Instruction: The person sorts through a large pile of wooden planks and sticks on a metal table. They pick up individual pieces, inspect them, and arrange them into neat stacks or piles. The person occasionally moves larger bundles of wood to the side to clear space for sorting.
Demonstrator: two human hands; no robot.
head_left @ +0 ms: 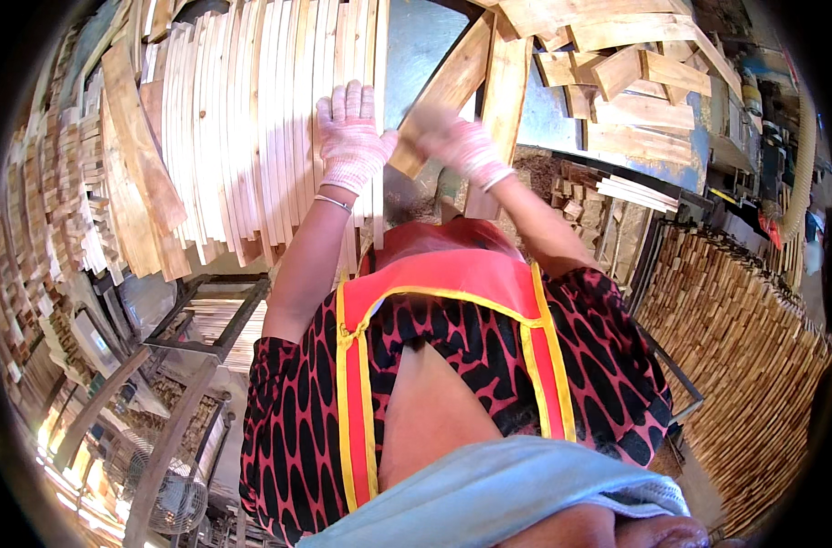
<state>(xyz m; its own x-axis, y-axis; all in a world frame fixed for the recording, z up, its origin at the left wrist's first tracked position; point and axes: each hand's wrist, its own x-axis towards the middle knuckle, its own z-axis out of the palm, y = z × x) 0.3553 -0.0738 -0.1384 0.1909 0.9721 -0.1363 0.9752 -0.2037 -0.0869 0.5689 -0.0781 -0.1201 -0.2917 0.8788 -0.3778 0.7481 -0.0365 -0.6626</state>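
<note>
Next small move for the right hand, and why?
Probably settle the right hand on the slanted plank and straighten it: the plank lies askew beside the row of pale strips, and the left hand is spread over that row. Motion blur hides any right-hand grip.

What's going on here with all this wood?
A person's gloved left hand is palm down at the right side of a row of narrow pale wooden strips, fingers extended. The gloved right hand is blurred, near the lower end of a slanted board; whether it grips the board can't be told. Farther right, loose boards lie jumbled on a blue surface, and stacked wood pieces fill the lower right.
</note>
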